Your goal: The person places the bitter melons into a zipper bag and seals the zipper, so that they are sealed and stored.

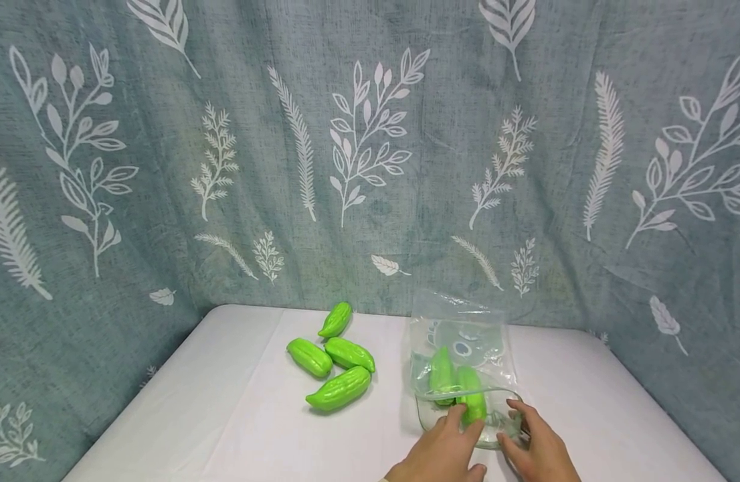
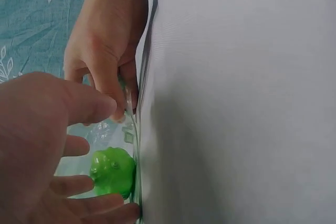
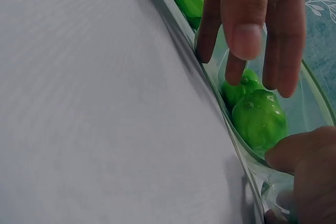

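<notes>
A clear plastic zip bag [image 1: 507, 358] with a printed cartoon face lies on the white table, its mouth towards me. Inside it are two shiny green bitter melons, a farther one [image 1: 442, 373] and a nearer one [image 1: 471, 391]. At the bag's mouth, my left hand [image 1: 442, 447] has its fingers spread just over the end of the nearer bitter melon; contact is unclear. My right hand [image 1: 540, 447] pinches the right side of the bag's mouth between thumb and fingers. In the right wrist view, the rounded end of a bitter melon [image 3: 260, 121] shows below the left fingers.
To the left of the bag, several more bitter melons [image 1: 340, 389] lie in a loose group on the white table [image 1: 249, 402]. A blue-green curtain [image 1: 370, 261] with white leaf prints hangs behind the table and along its sides.
</notes>
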Action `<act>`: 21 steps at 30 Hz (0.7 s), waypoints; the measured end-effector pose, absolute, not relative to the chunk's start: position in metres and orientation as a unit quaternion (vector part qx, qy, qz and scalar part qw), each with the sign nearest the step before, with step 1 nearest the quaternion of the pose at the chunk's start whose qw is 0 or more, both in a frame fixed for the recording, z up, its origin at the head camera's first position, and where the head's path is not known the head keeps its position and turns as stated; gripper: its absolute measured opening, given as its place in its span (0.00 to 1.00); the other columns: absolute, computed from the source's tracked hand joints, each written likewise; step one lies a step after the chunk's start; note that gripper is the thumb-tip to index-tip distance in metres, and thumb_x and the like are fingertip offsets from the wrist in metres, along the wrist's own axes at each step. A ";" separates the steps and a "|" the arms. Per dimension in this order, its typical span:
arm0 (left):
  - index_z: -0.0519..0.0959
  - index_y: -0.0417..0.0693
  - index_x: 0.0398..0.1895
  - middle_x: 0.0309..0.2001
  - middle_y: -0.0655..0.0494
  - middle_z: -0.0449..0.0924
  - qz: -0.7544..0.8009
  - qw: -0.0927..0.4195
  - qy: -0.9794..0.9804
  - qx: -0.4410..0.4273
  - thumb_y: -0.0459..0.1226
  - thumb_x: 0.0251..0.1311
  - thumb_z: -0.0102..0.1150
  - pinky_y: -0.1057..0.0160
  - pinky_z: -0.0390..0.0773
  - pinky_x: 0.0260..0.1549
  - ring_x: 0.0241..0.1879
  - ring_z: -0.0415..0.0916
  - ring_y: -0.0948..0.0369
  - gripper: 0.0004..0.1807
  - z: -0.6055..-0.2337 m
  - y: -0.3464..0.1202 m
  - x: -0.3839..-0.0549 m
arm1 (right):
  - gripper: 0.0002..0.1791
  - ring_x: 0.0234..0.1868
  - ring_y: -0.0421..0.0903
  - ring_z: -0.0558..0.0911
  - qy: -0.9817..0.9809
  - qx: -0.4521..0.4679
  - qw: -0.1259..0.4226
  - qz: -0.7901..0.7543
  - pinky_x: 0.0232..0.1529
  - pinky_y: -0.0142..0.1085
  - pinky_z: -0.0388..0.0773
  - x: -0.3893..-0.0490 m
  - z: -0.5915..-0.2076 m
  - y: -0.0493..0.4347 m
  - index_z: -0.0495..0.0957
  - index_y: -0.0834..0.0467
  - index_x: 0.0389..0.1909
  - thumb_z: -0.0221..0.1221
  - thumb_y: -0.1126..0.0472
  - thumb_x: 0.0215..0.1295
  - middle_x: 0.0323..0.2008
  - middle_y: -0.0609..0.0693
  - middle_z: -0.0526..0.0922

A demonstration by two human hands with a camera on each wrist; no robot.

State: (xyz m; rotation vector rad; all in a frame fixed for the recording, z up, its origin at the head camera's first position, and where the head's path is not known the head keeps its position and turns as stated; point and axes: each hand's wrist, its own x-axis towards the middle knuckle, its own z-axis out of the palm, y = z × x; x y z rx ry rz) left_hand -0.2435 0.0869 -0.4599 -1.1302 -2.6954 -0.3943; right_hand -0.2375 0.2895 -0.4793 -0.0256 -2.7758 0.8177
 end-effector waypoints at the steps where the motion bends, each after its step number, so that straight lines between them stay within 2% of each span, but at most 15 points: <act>1: 0.72 0.53 0.68 0.66 0.49 0.66 -0.132 0.096 -0.909 -0.384 0.52 0.63 0.64 0.67 0.80 0.40 0.56 0.75 0.59 0.32 -0.461 0.087 -0.243 | 0.36 0.53 0.66 0.80 -0.952 -0.010 0.120 0.281 0.51 0.60 0.76 -0.238 -0.479 0.290 0.67 0.62 0.67 0.69 0.59 0.59 0.54 0.67 0.79; 6: 0.70 0.53 0.69 0.65 0.50 0.65 -0.139 0.094 -0.911 -0.378 0.52 0.63 0.64 0.67 0.80 0.44 0.59 0.73 0.59 0.33 -0.464 0.087 -0.242 | 0.37 0.53 0.66 0.80 -0.953 -0.013 0.111 0.283 0.51 0.61 0.76 -0.237 -0.479 0.290 0.65 0.63 0.68 0.68 0.58 0.59 0.54 0.68 0.79; 14: 0.69 0.55 0.70 0.69 0.52 0.62 -0.168 0.094 -0.900 -0.390 0.51 0.64 0.63 0.66 0.79 0.48 0.67 0.64 0.58 0.33 -0.462 0.086 -0.239 | 0.37 0.54 0.67 0.79 -0.951 -0.006 0.116 0.287 0.52 0.61 0.75 -0.238 -0.480 0.291 0.65 0.64 0.68 0.68 0.58 0.60 0.54 0.68 0.79; 21: 0.63 0.55 0.74 0.71 0.49 0.60 -0.154 0.084 -0.870 -0.461 0.60 0.68 0.52 0.66 0.75 0.54 0.71 0.57 0.58 0.36 -0.461 0.081 -0.240 | 0.38 0.56 0.67 0.78 -0.953 0.001 0.108 0.283 0.53 0.60 0.75 -0.240 -0.479 0.294 0.65 0.64 0.68 0.69 0.55 0.60 0.56 0.68 0.78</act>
